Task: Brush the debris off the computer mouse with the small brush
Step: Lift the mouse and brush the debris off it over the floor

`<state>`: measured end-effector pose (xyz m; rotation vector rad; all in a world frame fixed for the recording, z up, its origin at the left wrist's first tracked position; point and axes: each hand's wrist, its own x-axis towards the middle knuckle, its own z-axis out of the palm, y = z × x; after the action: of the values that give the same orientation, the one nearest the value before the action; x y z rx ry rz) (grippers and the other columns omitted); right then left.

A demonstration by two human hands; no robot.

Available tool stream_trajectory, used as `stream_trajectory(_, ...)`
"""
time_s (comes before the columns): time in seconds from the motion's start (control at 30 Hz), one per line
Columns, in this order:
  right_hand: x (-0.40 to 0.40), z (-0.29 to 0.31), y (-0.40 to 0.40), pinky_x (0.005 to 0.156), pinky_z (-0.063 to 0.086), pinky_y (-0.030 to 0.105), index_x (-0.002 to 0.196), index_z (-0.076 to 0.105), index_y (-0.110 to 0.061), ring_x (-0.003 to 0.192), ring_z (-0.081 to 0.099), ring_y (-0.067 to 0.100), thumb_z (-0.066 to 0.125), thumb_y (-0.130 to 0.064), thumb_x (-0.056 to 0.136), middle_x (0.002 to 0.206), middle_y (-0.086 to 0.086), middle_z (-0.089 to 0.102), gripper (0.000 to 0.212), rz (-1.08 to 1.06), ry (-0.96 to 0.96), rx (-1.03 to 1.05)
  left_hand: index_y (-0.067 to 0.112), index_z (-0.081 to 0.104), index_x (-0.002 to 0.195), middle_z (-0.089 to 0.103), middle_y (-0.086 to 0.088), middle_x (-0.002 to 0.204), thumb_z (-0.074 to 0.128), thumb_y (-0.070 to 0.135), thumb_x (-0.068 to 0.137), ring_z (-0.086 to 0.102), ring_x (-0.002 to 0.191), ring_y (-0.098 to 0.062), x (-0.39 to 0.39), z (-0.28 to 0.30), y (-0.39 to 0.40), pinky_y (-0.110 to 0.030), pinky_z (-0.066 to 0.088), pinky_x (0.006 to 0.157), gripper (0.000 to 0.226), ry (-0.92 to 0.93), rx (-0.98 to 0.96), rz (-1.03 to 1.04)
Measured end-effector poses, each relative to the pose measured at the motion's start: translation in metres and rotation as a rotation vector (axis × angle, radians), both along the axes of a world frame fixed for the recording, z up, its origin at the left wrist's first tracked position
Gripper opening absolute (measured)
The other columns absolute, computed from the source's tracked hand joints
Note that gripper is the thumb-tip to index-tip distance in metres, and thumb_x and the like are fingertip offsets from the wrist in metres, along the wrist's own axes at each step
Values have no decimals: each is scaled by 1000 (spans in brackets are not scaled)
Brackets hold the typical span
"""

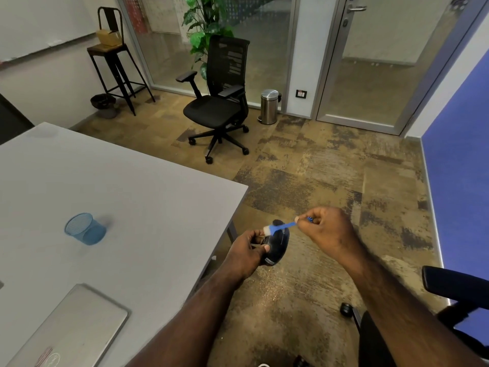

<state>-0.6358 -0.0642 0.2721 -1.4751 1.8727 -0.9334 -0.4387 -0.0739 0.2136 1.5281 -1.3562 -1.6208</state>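
A black computer mouse [277, 243] is held in the air beyond the table's right edge, above the carpet. My left hand [244, 254] grips it from the left side, thumb on its near end. My right hand [326, 230] pinches the thin handle of a small blue brush [281, 226]. The brush's white bristles rest on the mouse's upper left part, close to my left fingers. The mouse's underside is hidden.
The grey table [119, 197] fills the left, with a blue mesh cup [85, 229] and a shut silver laptop [71, 329] on it. A black office chair [219, 102] and steel bin [269, 106] stand farther off. Another chair's armrest [455, 284] sits at my right.
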Motion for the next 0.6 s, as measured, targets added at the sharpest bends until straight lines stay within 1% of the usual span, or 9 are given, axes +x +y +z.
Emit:
stream_trajectory(0.07, 3, -5, 2, 32, 32, 13, 70, 73, -20, 31, 42, -2, 74, -27, 79, 42, -13, 58, 12, 31, 52, 56, 18, 59, 124, 62, -4, 111, 61, 7, 91, 66, 101, -23, -2, 2, 0, -48, 60, 85, 35, -49, -27, -3)
stream_trajectory(0.13, 2, -6, 2, 32, 36, 16, 71, 73, -23, 34, 46, 0, 74, -30, 79, 46, -11, 60, 11, -57, 143, 35, 19, 59, 125, 63, -2, 111, 62, 9, 91, 67, 100, -22, -4, 3, 1, -48, 59, 86, 35, -89, -50, -17)
stream_trajectory(0.2, -1, -5, 1, 31, 35, 17, 75, 73, -24, 34, 47, 0, 72, -33, 80, 49, -10, 61, 10, -143, 206, -14, 19, 58, 125, 63, -3, 114, 63, 11, 91, 67, 100, -21, -6, 4, 2, -48, 59, 87, 36, -126, -61, -30)
stream_trajectory(0.27, -2, -3, 0, 29, 32, 14, 74, 73, -24, 33, 48, 0, 72, -33, 79, 48, -11, 60, 10, -168, 195, -58, 19, 57, 126, 63, -3, 115, 63, 12, 91, 66, 101, -21, -7, 4, 2, -46, 59, 88, 36, -168, -78, -36)
stream_trajectory(0.37, 1, -2, 2, 31, 33, 11, 70, 72, -22, 35, 49, -3, 74, -31, 77, 46, -10, 60, 12, -68, 74, 2, 21, 58, 125, 65, -1, 114, 63, 14, 91, 65, 95, -16, -8, 2, 3, -34, 58, 78, 35, -225, -125, -34)
stream_trajectory(0.43, 7, -5, 5, 34, 38, 17, 69, 72, -20, 37, 48, -1, 75, -29, 77, 49, -8, 62, 13, 5, 82, 83, 22, 58, 124, 65, 2, 112, 63, 15, 91, 63, 87, -7, -9, 3, 2, -26, 53, 70, 34, -254, -155, -46)
stream_trajectory(0.5, 8, -7, 6, 37, 40, 20, 72, 72, -19, 40, 50, 3, 74, -29, 79, 53, -6, 65, 11, -20, 143, 92, 23, 58, 123, 64, 4, 110, 62, 15, 92, 60, 82, -2, -11, 3, 3, -23, 50, 66, 33, -275, -175, -62)
stream_trajectory(0.53, 6, -7, 6, 35, 37, 18, 73, 72, -20, 38, 49, 0, 73, -28, 80, 53, -7, 64, 10, -60, 163, 65, 24, 58, 123, 63, 5, 110, 62, 14, 92, 59, 81, -1, -11, 3, 3, -21, 48, 64, 33, -282, -178, -69)
stream_trajectory(0.6, 3, -4, 3, 29, 28, 9, 75, 73, -22, 32, 47, -1, 72, -28, 81, 50, -10, 60, 9, -143, 200, -16, 24, 58, 124, 62, 6, 111, 62, 14, 91, 58, 80, 0, -12, 3, 4, -19, 47, 62, 35, -296, -175, -85)
